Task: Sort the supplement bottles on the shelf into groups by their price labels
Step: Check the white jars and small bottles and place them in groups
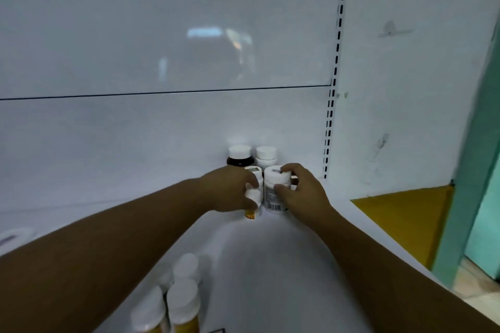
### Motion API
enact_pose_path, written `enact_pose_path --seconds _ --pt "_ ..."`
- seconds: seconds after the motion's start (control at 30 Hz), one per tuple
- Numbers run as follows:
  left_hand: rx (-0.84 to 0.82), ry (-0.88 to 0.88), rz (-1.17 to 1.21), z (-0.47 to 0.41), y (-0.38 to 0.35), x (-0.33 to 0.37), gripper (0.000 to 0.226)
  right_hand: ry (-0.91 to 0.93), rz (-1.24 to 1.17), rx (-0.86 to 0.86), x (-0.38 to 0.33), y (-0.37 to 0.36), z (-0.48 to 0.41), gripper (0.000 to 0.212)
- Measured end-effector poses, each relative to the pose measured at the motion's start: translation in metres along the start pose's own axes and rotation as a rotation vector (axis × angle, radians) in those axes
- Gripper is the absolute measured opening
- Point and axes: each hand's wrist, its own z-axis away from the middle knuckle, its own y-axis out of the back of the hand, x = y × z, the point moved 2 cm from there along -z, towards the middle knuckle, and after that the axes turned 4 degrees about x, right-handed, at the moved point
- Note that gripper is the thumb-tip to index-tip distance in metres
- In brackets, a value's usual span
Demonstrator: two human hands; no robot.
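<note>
Both arms reach to the back right of the white shelf (270, 265). My right hand (300, 192) grips a white bottle (273, 192) with a barcode, fingers on its cap and side. My left hand (232, 188) curls around a white-capped bottle with an orange label (253, 197) just to its left; much of that bottle is hidden. Behind them, against the back panel, stand a dark bottle (240, 157) with a white cap and an all-white bottle (266, 157).
Three white-capped bottles with yellow-orange labels (181, 303) stand in a cluster at the front of the shelf. A slotted upright (334, 84) marks the shelf's right end. A yellow panel (405, 213) and a teal frame (476, 170) lie beyond.
</note>
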Motion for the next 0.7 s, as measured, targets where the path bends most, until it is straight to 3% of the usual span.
enact_pose_path --seconds 0.27,0.4,0.5,0.7 --pt "0.057 0.104 0.108 -0.003 -0.009 -0.001 0.034 -0.105 -0.217 -0.077 0.004 0.008 -0.005 0.041" --pt "0.015 0.179 0.336 0.009 0.007 -0.002 0.029 -0.128 -0.430 -0.093 -0.011 0.016 -0.001 0.038" --pt "-0.003 0.216 0.501 0.030 0.025 -0.004 0.024 -0.157 -0.633 -0.265 -0.024 0.016 0.010 0.029" --pt "0.061 0.271 0.725 0.085 0.044 -0.008 0.009 -0.223 -0.901 -0.538 -0.043 0.005 0.033 0.056"
